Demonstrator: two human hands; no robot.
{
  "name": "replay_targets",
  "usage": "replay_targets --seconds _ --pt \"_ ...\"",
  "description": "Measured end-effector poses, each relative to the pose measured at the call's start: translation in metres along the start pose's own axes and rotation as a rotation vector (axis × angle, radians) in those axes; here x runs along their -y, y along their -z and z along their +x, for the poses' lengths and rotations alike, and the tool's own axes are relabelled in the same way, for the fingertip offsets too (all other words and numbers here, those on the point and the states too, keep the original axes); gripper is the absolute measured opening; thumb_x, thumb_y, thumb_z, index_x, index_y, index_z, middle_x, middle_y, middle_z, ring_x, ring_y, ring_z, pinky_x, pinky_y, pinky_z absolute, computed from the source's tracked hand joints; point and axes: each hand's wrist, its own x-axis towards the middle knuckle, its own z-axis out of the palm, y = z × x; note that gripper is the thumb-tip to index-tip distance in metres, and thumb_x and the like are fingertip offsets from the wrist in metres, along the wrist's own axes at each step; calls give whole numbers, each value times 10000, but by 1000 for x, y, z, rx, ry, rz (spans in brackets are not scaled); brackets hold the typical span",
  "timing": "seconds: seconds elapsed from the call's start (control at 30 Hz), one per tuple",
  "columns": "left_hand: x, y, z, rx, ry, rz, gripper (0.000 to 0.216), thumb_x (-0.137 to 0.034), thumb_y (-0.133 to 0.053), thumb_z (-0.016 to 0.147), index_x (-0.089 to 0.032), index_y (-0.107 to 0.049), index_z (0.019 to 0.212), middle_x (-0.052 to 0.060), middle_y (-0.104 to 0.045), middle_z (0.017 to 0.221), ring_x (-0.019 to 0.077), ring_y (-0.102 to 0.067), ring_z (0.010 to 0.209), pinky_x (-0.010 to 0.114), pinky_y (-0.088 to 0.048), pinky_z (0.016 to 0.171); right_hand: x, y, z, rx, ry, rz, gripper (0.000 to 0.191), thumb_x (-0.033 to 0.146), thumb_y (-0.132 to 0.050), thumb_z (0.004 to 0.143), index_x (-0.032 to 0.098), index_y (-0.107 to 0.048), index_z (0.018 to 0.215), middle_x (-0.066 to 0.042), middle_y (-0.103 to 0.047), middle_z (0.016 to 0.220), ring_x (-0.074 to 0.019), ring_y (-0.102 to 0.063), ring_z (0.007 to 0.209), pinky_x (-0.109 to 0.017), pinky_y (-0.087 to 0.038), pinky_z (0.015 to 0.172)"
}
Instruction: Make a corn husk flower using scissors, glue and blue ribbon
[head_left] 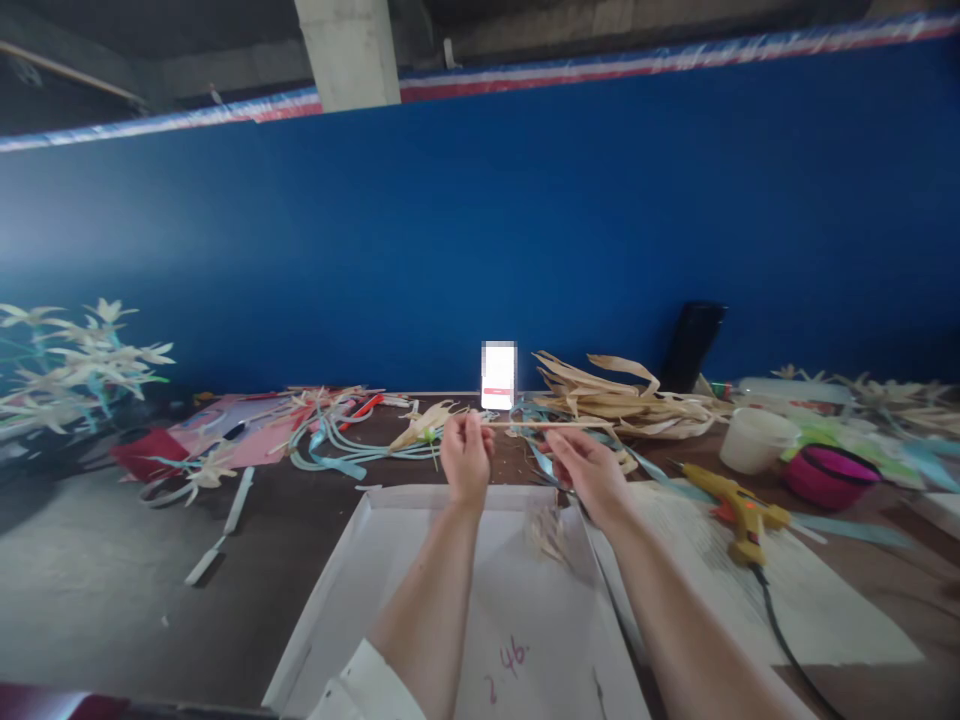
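My left hand (466,465) is closed, its fingertips pinching one end of a thin pale stick (517,425) that points level to the right. Just under that stick, my right hand (592,480) has its fingers pinched together; what lies between them is too small to make out. Both hands are above the far edge of a shallow white box lid (420,600). Inside the lid, between my forearms, is a small bunch of dry fibres (550,535). Behind my right hand is a heap of dried corn husks (622,400).
A lit phone (499,375) stands against the blue wall panel. At right lie a yellow glue gun (739,505) with its cord, a white cup (759,440) and a magenta bowl (831,476). Blue cords (352,450), pink paper (240,430) and husk flowers (97,360) are at left.
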Motion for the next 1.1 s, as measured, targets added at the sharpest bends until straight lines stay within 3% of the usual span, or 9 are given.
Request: replay_targets --seconds 0.13,0.23,0.3,0.37,0.47,0.63,0.77,0.97,1.1 --pt "3 -12 -16 309 45 -30 318 -471 -485 817 -155 -519 807 -11 -585 600 74 -514 472 188 -421 487 -1 6 6 -201 55 307 345 469 -664 700 198 -656 913 -31 -648 888 -116 -563 650 -202 -415 482" --pt "5 -12 -18 509 126 46 385 -488 -484 809 -150 -553 979 6 -622 628 96 -537 483 201 -414 477 0 15 10 -350 100 458 262 412 -685 685 198 -613 818 -27 -656 878 -133 -607 746 -216 -475 586" --pt "5 -8 -17 656 82 227 376 -464 -528 783 -162 -594 998 10 -634 631 112 -560 521 206 -414 503 0 20 12 -451 98 501 246 402 -667 689 208 -569 803 -15 -651 798 -132 -609 698 -222 -475 571" --pt "3 -4 -16 837 -47 493 271 -421 -579 746 -185 -661 850 19 -651 650 132 -590 603 215 -422 566 0 23 14 -542 81 468 245 415 -633 702 212 -554 813 0 -616 706 -117 -578 599 -213 -446 503" --pt "-1 1 -16 990 -206 852 197 -397 -607 710 -218 -685 738 30 -683 733 169 -610 710 242 -426 637 -1 24 14 -567 71 385 272 437 -612 702 198 -577 827 17 -560 633 -93 -507 500 -199 -384 429" --pt "1 -2 -20 1053 -232 1089 261 -486 -618 668 -249 -692 749 44 -694 788 218 -618 770 299 -445 681 -1 18 14 -485 82 422 315 448 -677 651 164 -615 773 26 -542 565 -69 -452 447 -174 -311 385" --pt "4 -7 -27 1092 -236 1106 186 -393 -619 657 -248 -701 741 47 -694 772 205 -615 728 279 -441 647 1 15 13 -461 55 403 304 426 -687 642 155 -629 767 21 -540 541 -66 -438 438 -165 -288 371" --pt "4 -9 -25 1083 -156 888 132 -235 -560 657 -199 -684 680 20 -670 673 153 -588 642 223 -387 561 -1 15 13 -431 24 287 317 456 -679 637 167 -627 757 31 -526 529 -64 -407 416 -180 -278 377" --pt "10 -9 -17 906 -27 591 187 -324 -582 699 -156 -664 691 13 -645 646 115 -542 591 206 -375 542 -5 14 12 -313 -32 208 332 478 -671 634 177 -640 771 41 -486 500 -76 -389 411 -194 -268 369"
